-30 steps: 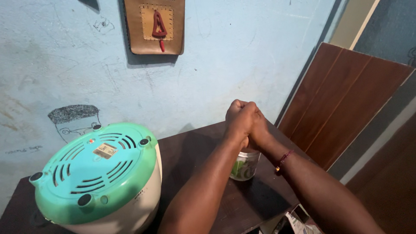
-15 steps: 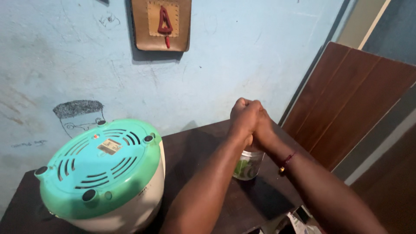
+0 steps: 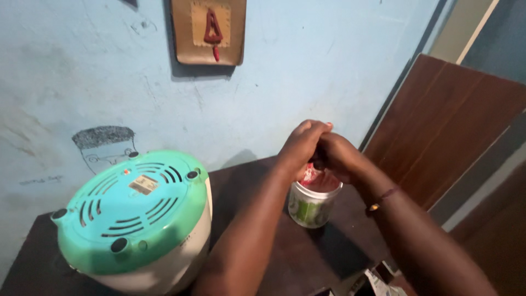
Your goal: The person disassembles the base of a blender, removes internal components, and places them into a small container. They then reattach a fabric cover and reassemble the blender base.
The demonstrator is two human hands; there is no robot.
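Since the earlier frame the clasped left hand (image 3: 300, 143) and right hand (image 3: 335, 156) have shifted slightly, closed around something red at the open tub (image 3: 312, 204) on the dark table (image 3: 263, 181), near the green-topped appliance (image 3: 134, 216) and wall plaque (image 3: 208, 30).

A lived-in room of a home is suggested: a pale blue painted wall (image 3: 329, 66) marked with a hand-drawn doodle (image 3: 105, 147), a small fabric hanging (image 3: 208, 30), a dark wooden bench (image 3: 307, 257), and a green-topped household appliance (image 3: 137, 214).
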